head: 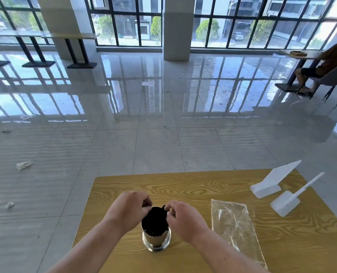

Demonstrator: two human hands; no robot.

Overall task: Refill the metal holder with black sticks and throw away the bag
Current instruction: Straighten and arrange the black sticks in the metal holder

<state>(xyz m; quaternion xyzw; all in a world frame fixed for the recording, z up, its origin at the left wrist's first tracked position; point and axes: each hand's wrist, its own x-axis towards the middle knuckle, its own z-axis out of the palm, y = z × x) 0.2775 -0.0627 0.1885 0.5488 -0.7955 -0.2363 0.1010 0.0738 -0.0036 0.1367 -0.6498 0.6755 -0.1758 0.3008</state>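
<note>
A shiny metal holder (156,241) stands upright on the wooden table (193,184), near its front edge. Black sticks (155,220) fill it to the top. My left hand (129,208) is at the holder's left rim, its fingers curled onto the tops of the sticks. My right hand (183,215) is at the right rim and pinches one black stick that pokes up at the far side. An empty clear plastic bag (234,227) lies flat on the table to the right of the holder, apart from both hands.
Two white plastic scoops (272,184) (289,200) lie at the table's right far corner. Beyond the table is glossy tiled floor with scraps of litter (23,165). A person sits on a chair (325,75) at the far right. More tables stand by the windows.
</note>
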